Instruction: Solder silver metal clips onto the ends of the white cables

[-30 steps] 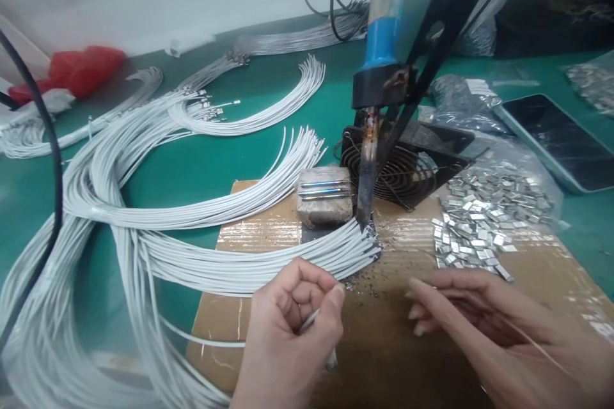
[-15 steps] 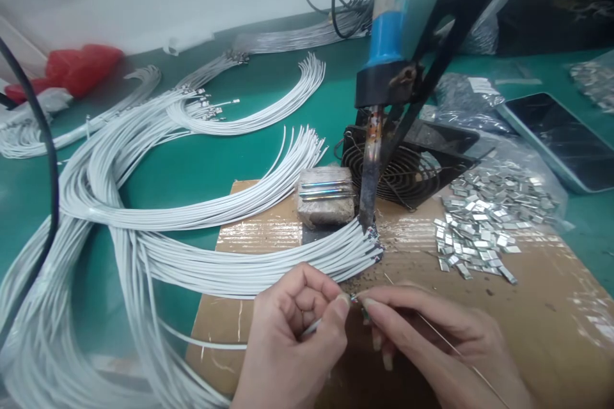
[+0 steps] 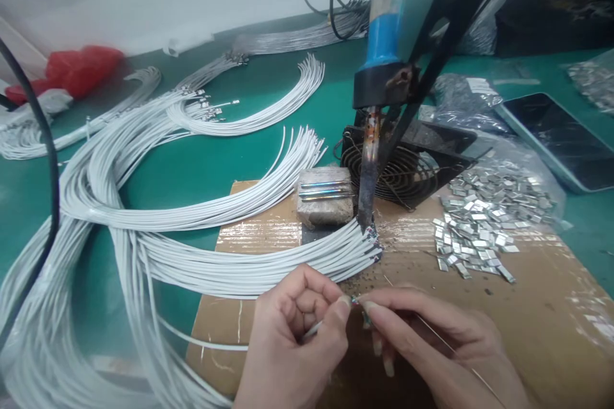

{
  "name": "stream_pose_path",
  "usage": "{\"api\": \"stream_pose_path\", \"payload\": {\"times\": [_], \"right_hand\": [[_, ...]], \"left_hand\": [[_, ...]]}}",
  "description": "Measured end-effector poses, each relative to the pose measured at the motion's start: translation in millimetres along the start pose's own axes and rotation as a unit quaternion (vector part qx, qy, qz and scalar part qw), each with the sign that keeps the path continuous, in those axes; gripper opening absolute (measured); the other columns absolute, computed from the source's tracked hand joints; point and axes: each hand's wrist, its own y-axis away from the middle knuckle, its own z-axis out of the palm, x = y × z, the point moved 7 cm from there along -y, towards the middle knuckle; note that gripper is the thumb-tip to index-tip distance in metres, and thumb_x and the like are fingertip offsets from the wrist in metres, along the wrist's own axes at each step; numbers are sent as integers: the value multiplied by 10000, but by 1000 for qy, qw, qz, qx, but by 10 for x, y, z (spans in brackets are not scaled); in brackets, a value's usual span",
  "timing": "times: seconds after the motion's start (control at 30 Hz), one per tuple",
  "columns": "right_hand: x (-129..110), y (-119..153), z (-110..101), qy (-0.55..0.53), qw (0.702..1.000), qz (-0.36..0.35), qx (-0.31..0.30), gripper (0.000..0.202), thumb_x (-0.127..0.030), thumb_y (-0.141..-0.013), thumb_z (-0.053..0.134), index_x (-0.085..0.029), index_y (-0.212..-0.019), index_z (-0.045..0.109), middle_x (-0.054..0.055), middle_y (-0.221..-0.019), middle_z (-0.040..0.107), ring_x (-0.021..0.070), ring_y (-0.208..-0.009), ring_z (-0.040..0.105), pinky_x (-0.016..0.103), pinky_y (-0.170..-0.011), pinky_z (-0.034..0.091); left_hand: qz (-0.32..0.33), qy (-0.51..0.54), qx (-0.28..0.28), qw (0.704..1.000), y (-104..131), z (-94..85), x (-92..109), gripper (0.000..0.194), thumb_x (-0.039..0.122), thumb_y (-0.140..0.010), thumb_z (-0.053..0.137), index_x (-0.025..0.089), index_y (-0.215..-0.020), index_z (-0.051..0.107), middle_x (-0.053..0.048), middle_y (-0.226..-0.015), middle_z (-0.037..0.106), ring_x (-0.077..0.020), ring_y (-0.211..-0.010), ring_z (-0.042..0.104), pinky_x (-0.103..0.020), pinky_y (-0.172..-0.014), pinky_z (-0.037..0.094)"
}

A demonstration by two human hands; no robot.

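Between the thumb and index finger of my left hand (image 3: 302, 332) is the end of a white cable (image 3: 314, 328), which runs back through the curled fingers. My right hand (image 3: 432, 339) meets it, thumb and index fingertip pinched at the cable's tiny bare tip; what exactly they grip there is hidden. A thin silvery solder wire (image 3: 487, 385) passes through my right hand, its free end sticking up past the index finger. Just beyond both hands lies a bundle of white cables (image 3: 259, 262), its ends under the tip of an upright soldering iron (image 3: 368, 166) with a blue handle.
Behind the iron stands a black fan (image 3: 407, 163). Left of it, a worn block (image 3: 325, 198) carries metal strips. A pile of small metal tabs (image 3: 472, 236) lies on the cardboard (image 3: 532, 307) at right, near a phone (image 3: 556, 140). More cable bundles (image 3: 206, 214) spread leftward.
Both hands keep nearly the same pose, with the right fingertips shifted very slightly at the cable tip. The view has moved a little.
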Motion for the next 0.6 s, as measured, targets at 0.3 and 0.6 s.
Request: {"api": "stream_pose_path", "payload": {"times": [0.3,0.6], "right_hand": [[63,25,65,-67,995,31,-65,184,-417,-852,826,-252,-775,852,13,-575,684,122,-480,666,119,-455,540],[-73,55,28,-53,998,-35,11,54,-300,-773,858,-351,-778,878,-14,-618,710,106,-500,641,109,-477,508]], "left_hand": [[-6,-13,1,1000,20,2,-6,224,275,-671,783,177,-637,585,102,-460,444,-23,-427,247,-172,-443,146],[-2,-10,4,1000,17,7,5,220,275,-668,782,169,-634,592,105,-465,436,-23,-436,245,-171,-459,150]]}}
